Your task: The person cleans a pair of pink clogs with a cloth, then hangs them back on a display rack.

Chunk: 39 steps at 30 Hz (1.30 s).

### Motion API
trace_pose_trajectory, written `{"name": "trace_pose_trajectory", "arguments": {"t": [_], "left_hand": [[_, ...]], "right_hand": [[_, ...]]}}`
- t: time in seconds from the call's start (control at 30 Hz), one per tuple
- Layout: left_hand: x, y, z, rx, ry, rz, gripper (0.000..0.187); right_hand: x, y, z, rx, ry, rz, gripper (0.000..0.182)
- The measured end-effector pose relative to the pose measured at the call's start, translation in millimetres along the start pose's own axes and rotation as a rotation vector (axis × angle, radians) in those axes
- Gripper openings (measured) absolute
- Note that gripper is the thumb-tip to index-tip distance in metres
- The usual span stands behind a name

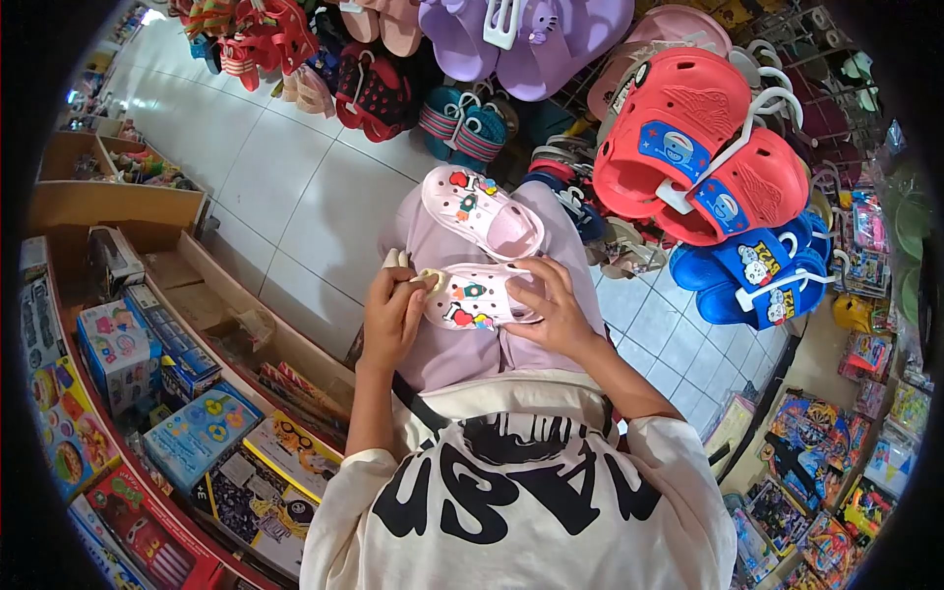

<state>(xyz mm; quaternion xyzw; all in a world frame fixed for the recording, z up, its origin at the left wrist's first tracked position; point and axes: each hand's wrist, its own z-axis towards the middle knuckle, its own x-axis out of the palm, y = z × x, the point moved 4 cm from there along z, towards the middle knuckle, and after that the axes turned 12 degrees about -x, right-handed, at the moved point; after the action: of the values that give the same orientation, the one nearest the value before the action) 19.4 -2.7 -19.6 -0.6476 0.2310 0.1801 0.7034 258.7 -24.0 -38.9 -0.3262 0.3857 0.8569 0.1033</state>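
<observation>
Two pale pink clogs with colourful charms rest on my lap. The nearer clog (467,292) lies sideways, its toe to the left, with a rocket charm and a red heart on it. My right hand (553,305) grips it at the heel end, the fingers around the opening. At its toe, my left hand (398,300) is closed on a small pale yellow piece that looks like cloth (431,279), pressed against the clog. Whitish material also shows between those fingers. The other clog (482,211) lies just beyond, touched by neither hand.
Red clogs (678,128) and blue slippers (757,275) hang on white hangers at the right. Purple slippers (536,39) hang ahead. Shelves with boxed toys (202,428) line the left side. Packaged toys (816,442) lie at the lower right, and the floor (285,187) is tiled.
</observation>
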Motion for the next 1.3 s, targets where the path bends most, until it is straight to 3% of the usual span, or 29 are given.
{"name": "trace_pose_trajectory", "arguments": {"t": [0.13, 0.3, 0.43, 0.73, 1.0, 1.1, 1.2, 1.3], "left_hand": [[-2, 0, -13, 0.004, -0.097, 0.082, 0.014], [-11, 2, -15, 0.039, -0.076, 0.044, 0.017], [-18, -16, -2, 0.092, -0.192, -0.018, 0.025], [21, -16, 23, 0.107, -0.036, 0.219, 0.022], [18, 7, -12, 0.200, 0.078, 0.296, 0.021], [2, 21, -4, -0.110, -0.083, -0.066, 0.022], [2, -5, 13, 0.008, -0.156, -0.033, 0.024], [23, -27, 21, 0.140, -0.046, 0.157, 0.032]], "right_hand": [[-5, 1, 7, 0.078, 0.048, 0.023, 0.071], [-18, 6, 24, 0.091, 0.096, 0.015, 0.071], [-40, 7, 43, 0.064, -0.008, -0.074, 0.074], [-34, -11, 45, 0.069, 0.090, -0.118, 0.076], [-25, -29, 28, 0.101, -0.013, -0.030, 0.076], [-23, -25, 28, 0.050, -0.005, -0.073, 0.077], [-23, -25, 27, 0.054, -0.007, -0.075, 0.077], [-23, -26, 29, 0.059, -0.005, -0.068, 0.076]]}}
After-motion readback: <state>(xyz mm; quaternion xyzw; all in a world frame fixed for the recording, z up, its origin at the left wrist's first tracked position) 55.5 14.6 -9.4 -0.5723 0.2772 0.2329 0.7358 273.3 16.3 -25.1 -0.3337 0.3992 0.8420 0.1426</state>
